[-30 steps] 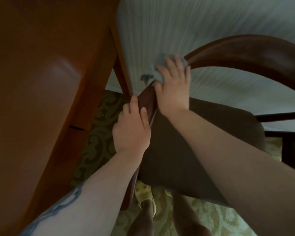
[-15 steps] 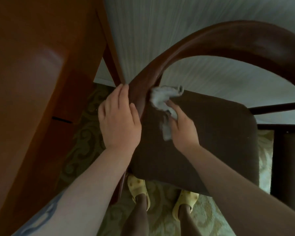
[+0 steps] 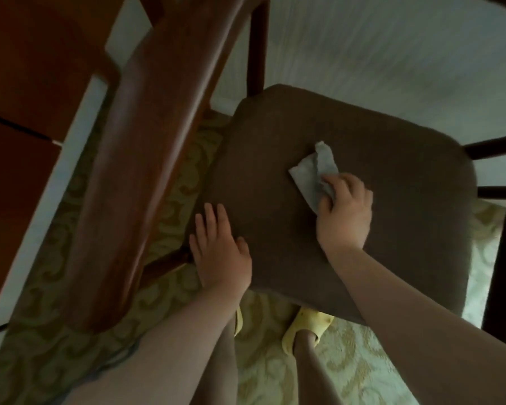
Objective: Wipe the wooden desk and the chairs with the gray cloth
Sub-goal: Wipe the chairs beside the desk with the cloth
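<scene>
One crumpled gray cloth (image 3: 314, 175): lies on the brown upholstered chair seat (image 3: 275, 176), toward its right half, its near edge tucked under the right hand.

Two hands. Right hand (image 3: 343, 213): fingers curled over the gray cloth, gripping it against the seat. Left hand (image 3: 221, 247): fingers straight and slightly spread, lying flat on the near left corner of the seat, holding nothing.

One chair in full view: the brown seat, one curved reddish-brown wooden backrest rail (image 3: 146, 159) running from far to near along its left side (blurred), and one dark upright post (image 3: 257, 45) at the far edge.

One reddish-brown wooden table (image 3: 27, 83): fills the far left corner, with a dark seam across its side panel.

One dark wooden frame (image 3: 500, 252) at the right edge; whether it is a second chair cannot be told.

Two yellow clog shoes: one (image 3: 308, 325) plainly seen beneath the near edge of the seat, the other (image 3: 238, 321) mostly hidden behind the left forearm.

One pale green carpet (image 3: 275, 372) with a scroll pattern under everything.
</scene>
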`<state>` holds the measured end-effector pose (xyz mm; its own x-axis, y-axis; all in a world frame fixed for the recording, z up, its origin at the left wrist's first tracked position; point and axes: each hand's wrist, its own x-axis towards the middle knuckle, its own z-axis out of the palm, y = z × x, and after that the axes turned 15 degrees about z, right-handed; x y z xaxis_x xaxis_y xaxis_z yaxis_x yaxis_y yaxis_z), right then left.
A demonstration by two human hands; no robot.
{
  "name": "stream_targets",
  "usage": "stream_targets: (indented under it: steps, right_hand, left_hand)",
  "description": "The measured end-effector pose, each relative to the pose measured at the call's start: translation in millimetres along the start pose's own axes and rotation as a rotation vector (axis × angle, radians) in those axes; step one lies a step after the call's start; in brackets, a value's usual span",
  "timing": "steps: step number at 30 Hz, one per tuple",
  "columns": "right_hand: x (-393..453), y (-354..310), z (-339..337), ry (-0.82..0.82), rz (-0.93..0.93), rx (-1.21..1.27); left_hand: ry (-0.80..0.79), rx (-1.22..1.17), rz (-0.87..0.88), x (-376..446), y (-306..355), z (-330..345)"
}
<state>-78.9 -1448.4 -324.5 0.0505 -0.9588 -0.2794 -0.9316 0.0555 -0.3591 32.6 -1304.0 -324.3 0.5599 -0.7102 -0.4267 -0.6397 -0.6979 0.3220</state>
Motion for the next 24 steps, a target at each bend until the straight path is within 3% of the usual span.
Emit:
stream_targets:
  steps: [3, 5, 6, 9, 10, 12, 15, 16, 17, 20, 21, 22, 24]
  right_hand:
    - [-16.7, 11.2, 30.0, -0.061, -0.178, -0.184]
    - [-4.1, 27.7, 34.0, 0.034, -0.336, -0.139]
    - [6.3, 31.7, 31.2, 0.097, -0.303, -0.078]
    - [24.1, 6.4, 35.5, 0.257, 0.154, 0.072]
    - [18.1, -16.2, 41.8, 0.251, 0.212, 0.076]
    - [-7.0, -62.5, 60.8, 0.032, -0.021, 0.121]
    - [-28.2, -94.1, 75.6, -0.479, -0.813, -0.130]
    - [-16.9, -94.9, 72.4, -0.504, -0.947, -0.189]
    - [-0.9, -95.0, 67.6, -0.444, -0.917, -0.174]
    - [49.1, -85.1, 47.7, -0.081, -0.245, 0.023]
    - [51.6, -81.3, 46.8, -0.030, -0.098, 0.029]
    - [42.3, -80.0, 50.1, -0.013, -0.080, -0.010]
    - [1.4, -73.5, 64.8, -0.102, -0.292, -0.037]
  left_hand:
    - [0.030, 0.014, 0.065, -0.6, -13.3, 12.1]
    - [0.055, -0.004, 0.104, -1.7, -19.1, 15.2]
    - [0.061, -0.007, 0.118, -1.7, -21.8, 15.5]
    - [0.082, 0.015, 0.140, -2.1, -24.4, 18.3]
    - [0.098, 0.021, 0.142, -2.0, -23.5, 20.2]
    - [0.159, 0.013, 0.113, 1.1, -22.0, 22.9]
    - [0.237, -0.157, -0.011, 16.7, -30.6, 21.7]
    - [0.258, -0.235, -0.026, 22.0, -34.3, 20.3]
    - [0.264, -0.284, -0.031, 26.1, -36.5, 18.9]
    - [0.268, -0.368, -0.060, 32.9, -37.7, 16.1]
    - [0.286, -0.446, -0.102, 35.7, -37.5, 15.3]
    - [0.309, -0.565, -0.155, 38.3, -36.5, 13.5]
    - [0.370, -0.824, -0.240, 41.6, -33.9, 8.4]
